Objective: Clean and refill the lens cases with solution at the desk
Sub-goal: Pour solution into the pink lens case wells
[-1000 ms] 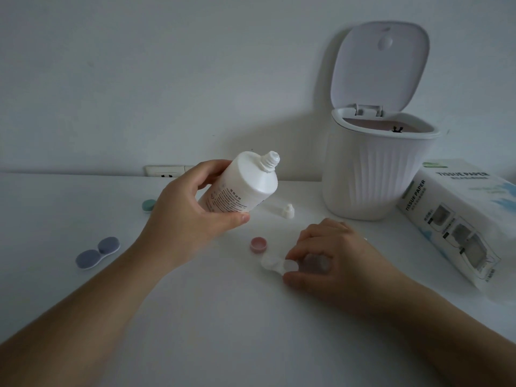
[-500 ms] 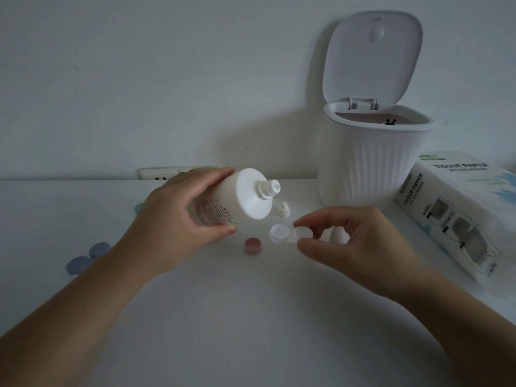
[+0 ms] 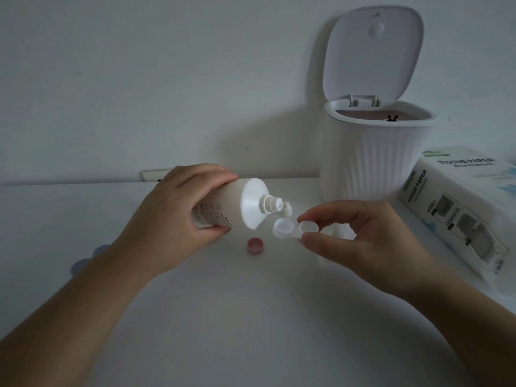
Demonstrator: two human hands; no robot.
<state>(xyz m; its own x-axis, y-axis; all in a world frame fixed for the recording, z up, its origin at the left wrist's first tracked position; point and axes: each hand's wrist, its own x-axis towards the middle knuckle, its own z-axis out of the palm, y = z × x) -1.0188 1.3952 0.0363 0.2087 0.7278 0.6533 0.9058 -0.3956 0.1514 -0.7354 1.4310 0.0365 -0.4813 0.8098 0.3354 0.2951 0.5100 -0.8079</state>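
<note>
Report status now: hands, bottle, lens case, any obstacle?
Left hand grips bottle, nozzle tipped toward lens case. Right hand pinches case. Both wells uncapped. Pink cap below, not blocking.

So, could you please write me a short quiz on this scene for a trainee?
1. True or false: the bin has its lid shut.
2. Which hand holds the bottle? A) left B) right C) neither
3. Fill in: the right hand pinches the white lens ____.

Key:
1. False. The lid stands open.
2. A. The left hand grips the bottle, tilted with its uncapped nozzle toward the case.
3. Case. Both its wells are open, and a pink cap lies on the desk below.
</note>
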